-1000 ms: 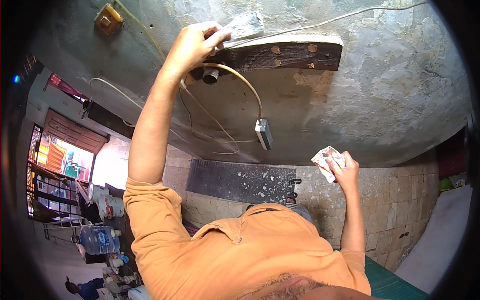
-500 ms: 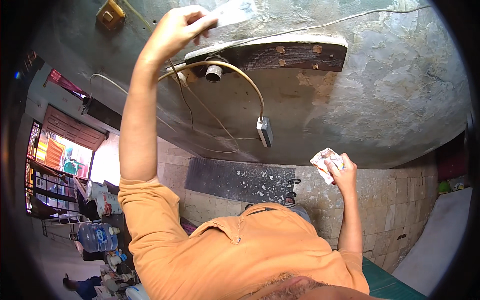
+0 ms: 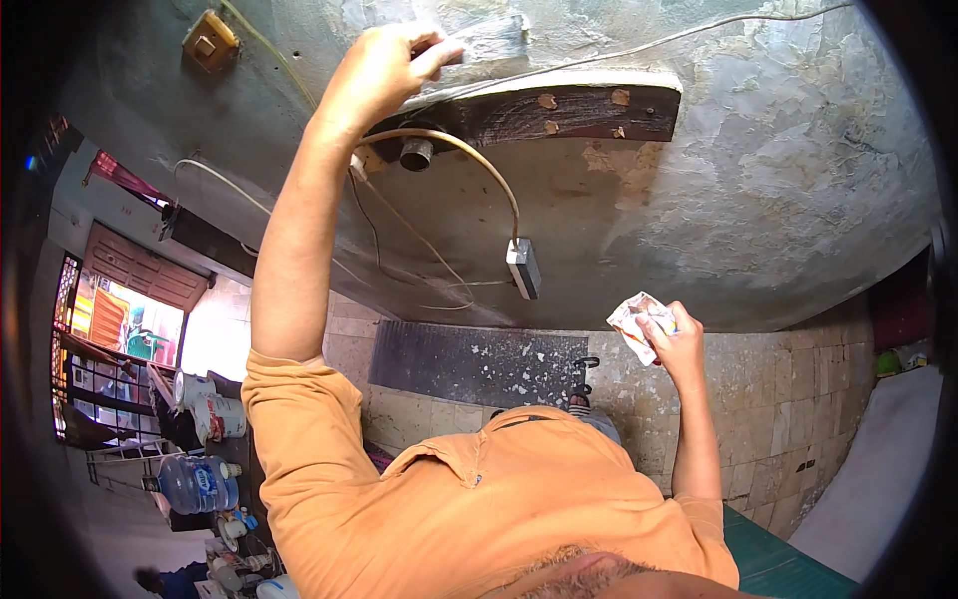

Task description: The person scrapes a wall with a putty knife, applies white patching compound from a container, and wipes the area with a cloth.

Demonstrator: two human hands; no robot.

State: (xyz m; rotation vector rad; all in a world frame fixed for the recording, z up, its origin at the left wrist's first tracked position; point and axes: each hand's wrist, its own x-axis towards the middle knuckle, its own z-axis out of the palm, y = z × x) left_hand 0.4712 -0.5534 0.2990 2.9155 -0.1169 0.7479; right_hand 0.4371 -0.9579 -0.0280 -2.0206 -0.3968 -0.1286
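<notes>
My left hand (image 3: 394,72) is raised to the rough grey wall (image 3: 758,160). It grips a flat, thin scraper (image 3: 494,42) whose pale blade lies close against the wall, just above a dark wooden board (image 3: 639,118). The blade is smeared and its far edge is hard to make out. Lower down and to the right, my right hand (image 3: 679,341) is closed on a crumpled, open white packet (image 3: 639,317) with red and yellow marks. What is inside the packet cannot be seen clearly.
A cable runs across the wall above the board. A power strip (image 3: 522,268) hangs from a thicker cable near a short metal pipe (image 3: 415,154). A light switch (image 3: 210,42) is at upper left. A speckled dark mat (image 3: 479,361) lies on the tiled floor; a water bottle (image 3: 200,484) stands left.
My left hand has moved a little right and down with the scraper along the wall. My right hand and the packet have shifted slightly left.
</notes>
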